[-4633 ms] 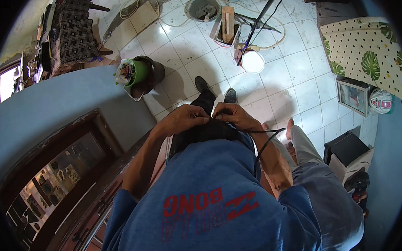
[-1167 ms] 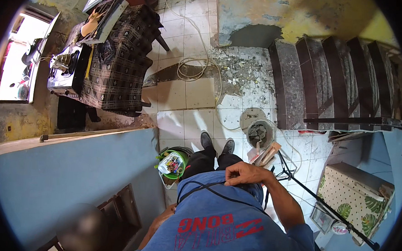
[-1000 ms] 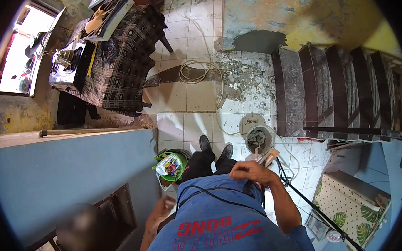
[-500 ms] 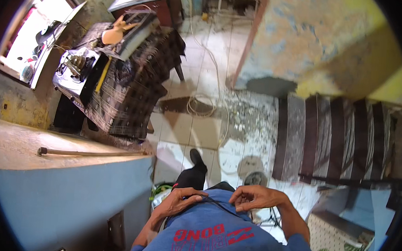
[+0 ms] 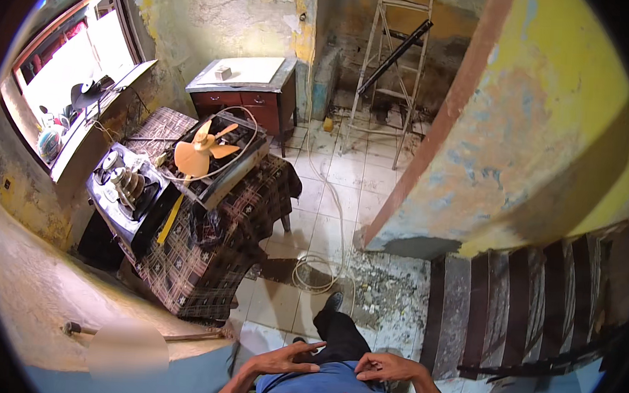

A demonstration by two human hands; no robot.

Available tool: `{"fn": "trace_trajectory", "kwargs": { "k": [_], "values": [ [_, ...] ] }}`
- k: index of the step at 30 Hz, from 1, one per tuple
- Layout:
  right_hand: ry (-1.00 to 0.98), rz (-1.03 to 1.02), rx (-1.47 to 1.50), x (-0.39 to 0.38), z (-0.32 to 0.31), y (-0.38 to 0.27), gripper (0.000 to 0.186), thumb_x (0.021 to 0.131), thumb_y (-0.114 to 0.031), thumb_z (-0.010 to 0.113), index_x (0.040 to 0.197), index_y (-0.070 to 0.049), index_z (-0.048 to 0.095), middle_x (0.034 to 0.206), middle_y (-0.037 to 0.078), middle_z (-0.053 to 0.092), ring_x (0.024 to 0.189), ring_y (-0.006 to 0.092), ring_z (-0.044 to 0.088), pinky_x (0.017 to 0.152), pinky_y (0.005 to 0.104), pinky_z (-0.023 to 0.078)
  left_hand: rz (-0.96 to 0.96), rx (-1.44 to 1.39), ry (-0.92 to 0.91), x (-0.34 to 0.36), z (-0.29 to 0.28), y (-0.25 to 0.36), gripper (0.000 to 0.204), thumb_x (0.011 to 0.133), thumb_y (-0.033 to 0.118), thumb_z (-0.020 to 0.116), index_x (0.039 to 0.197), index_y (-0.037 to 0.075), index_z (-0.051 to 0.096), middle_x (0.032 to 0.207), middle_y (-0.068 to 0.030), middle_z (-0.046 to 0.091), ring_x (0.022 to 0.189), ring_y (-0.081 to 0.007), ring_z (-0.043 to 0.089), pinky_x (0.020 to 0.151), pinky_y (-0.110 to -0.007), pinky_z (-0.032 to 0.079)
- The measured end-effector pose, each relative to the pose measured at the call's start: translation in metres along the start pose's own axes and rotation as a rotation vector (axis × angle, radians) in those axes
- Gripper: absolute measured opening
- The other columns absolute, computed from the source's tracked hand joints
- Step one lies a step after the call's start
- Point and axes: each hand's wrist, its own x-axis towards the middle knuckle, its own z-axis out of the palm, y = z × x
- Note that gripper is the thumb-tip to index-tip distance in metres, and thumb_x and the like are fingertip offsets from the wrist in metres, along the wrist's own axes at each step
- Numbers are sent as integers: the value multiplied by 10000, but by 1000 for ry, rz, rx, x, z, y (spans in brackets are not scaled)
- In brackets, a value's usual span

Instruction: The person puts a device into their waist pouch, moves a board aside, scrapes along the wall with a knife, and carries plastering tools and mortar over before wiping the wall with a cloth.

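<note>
My left hand [image 5: 286,359] rests at the front of my blue shirt [image 5: 333,388], its fingers stretched out over the waist. On the other side of the waist, my right hand [image 5: 388,367] has its fingers curled together against the shirt. Whatever those fingers pinch, if anything, is hidden. Below both hands show my dark trousers [image 5: 344,337] and one dark shoe [image 5: 333,302] on the tiles.
Ahead on the left, a cloth-covered table [image 5: 214,269] bears a stove [image 5: 126,190] and an orange fan blade [image 5: 196,155]. A coiled cable [image 5: 310,271] and debris [image 5: 388,293] lie on the floor. Stairs [image 5: 518,307] are at right; a ladder [image 5: 372,64] stands farther back.
My view has tilted up, showing more of the room ahead. A dark cord seen across the shirt between my hands no longer shows. Both hands stay at the waist; a foot is farther forward.
</note>
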Motion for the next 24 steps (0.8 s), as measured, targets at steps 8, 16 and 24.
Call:
{"fn": "trace_trajectory", "kwargs": {
  "k": [8, 16, 24],
  "values": [
    [523, -184, -82, 70, -133, -48, 265, 1028, -290, 689, 1138, -49, 692, 920, 59, 693, 803, 176, 667, 702, 324, 527, 163, -28, 40, 57, -82, 70, 557, 984, 443, 726, 1427, 113, 656, 1512, -147, 563, 1451, -301, 470, 1224, -449, 351],
    [655, 48, -876, 102, -240, -91, 331, 967, -357, 691, 1101, -56, 666, 1059, 190, 703, 1028, 411, 669, 884, 502, 525, 105, -220, 588, 136, -144, 145, 417, 1057, 334, 660, 1339, 28, 679, 1174, -80, 715, 1117, -159, 637, 974, -340, 508],
    [579, -29, -773, 154, -306, -146, 315, 970, -339, 699, 1090, -49, 673, 1067, 183, 710, 1020, 391, 684, 864, 486, 532, 82, -49, 477, 205, -212, 173, 445, 1058, 363, 637, 1376, 52, 662, 1190, -164, 711, 1117, -248, 680, 980, -382, 523]
  ]
}}
